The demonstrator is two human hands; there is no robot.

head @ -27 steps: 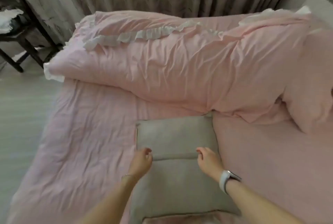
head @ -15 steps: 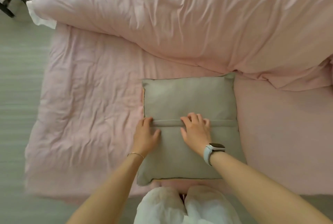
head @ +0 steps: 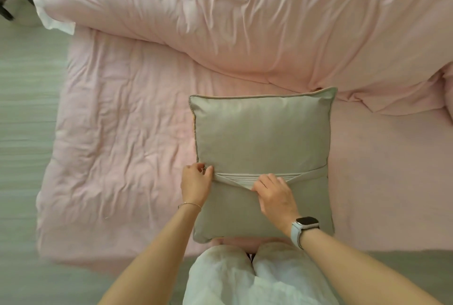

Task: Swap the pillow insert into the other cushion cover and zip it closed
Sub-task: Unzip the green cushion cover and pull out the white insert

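The grey cushion lay at the near edge of the bed, its far right corner touching the pink duvet. Half a second before, its zipper flap had lain flat; now my right hand pinched the flap and folded it back, baring the zipper. My left hand had slid to the zipper's left end, fingers curled around it.

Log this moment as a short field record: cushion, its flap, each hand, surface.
cushion: grey cushion lying flat on the pink bed sheet
flap: pulled back, zipper strip exposed
left hand: left hand pinches at the flap's left end
right hand: right hand holds the flap edge down
behind: rumpled pink duvet
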